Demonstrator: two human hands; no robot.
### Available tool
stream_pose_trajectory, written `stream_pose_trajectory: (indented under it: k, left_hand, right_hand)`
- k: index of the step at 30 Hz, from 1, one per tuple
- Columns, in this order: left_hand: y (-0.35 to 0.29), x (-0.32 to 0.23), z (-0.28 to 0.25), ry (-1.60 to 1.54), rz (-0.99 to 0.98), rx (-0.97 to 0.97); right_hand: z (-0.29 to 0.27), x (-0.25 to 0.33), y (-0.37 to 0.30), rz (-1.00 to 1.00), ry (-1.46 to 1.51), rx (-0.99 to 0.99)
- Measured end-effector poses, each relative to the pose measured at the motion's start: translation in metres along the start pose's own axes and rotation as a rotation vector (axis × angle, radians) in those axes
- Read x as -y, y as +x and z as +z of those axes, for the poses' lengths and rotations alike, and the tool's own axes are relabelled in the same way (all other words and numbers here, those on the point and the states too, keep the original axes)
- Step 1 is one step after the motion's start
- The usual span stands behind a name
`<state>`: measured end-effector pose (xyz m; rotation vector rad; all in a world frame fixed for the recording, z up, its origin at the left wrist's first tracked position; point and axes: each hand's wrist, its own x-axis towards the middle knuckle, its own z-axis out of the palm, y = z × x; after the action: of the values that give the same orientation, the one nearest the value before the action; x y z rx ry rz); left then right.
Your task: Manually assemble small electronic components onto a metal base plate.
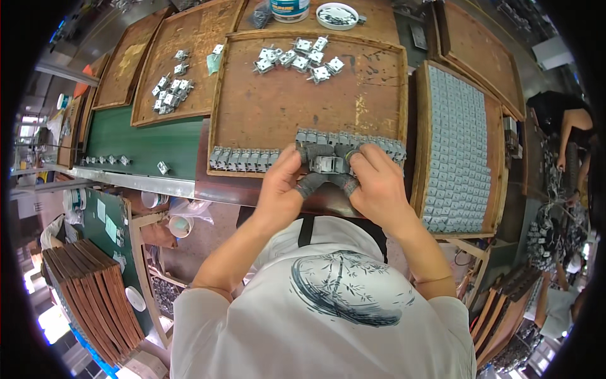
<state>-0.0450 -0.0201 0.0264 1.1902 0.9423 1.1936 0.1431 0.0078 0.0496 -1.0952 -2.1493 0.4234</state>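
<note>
Between my two hands is a small boxy metal part point(328, 165), silvery with a dark opening. Dark fabric covers wrap the thumb and index finger of my left hand point(279, 192), which is closed on the part's left side. My right hand point(380, 189), covered the same way, pinches the opposite side. Both hands are over the front edge of a wooden tray point(287, 104). Similar metal parts point(246, 159) stand in a tight row along that edge, partly hidden behind my hands. A loose cluster of such parts point(302, 58) lies toward the tray's far side.
A wooden tray at right holds many rows of metal parts point(457, 148). Another tray point(189, 50) and a green belt-like surface point(145, 140) at left carry loose parts. A bucket point(289, 9) and a white dish point(337, 17) stand behind. Another person's arm point(571, 129) shows far right.
</note>
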Motion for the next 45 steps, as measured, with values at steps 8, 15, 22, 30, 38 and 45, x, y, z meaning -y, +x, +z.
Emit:
stream_pose_trajectory:
  k: [8, 15, 22, 30, 38, 45]
  left_hand:
    - [0.000, 0.019, 0.026, 0.843, 0.200, -0.040]
    - [0.023, 0.021, 0.020, 0.717, 0.299, 0.073]
    - [0.027, 0.028, 0.041, 0.717, 0.434, 0.126]
    - [0.056, 0.031, -0.020, 0.885, -0.003, -0.010]
    - [0.077, 0.063, -0.148, 0.475, -0.471, 0.064]
    - [0.101, 0.067, -0.103, 0.483, -0.570, 0.397]
  right_hand:
    - [0.020, -0.010, -0.022, 0.037, -0.074, -0.110]
    - [0.003, -0.033, -0.020, 0.333, 0.325, 0.113]
    - [-0.008, -0.041, -0.032, 0.308, 0.400, 0.120]
    - [-0.084, -0.126, -0.068, 0.780, 0.045, -0.213]
    - [-0.211, -0.336, -0.216, 1.334, -0.709, -0.178]
    - [-0.240, -0.362, -0.258, 1.306, -0.053, -0.486]
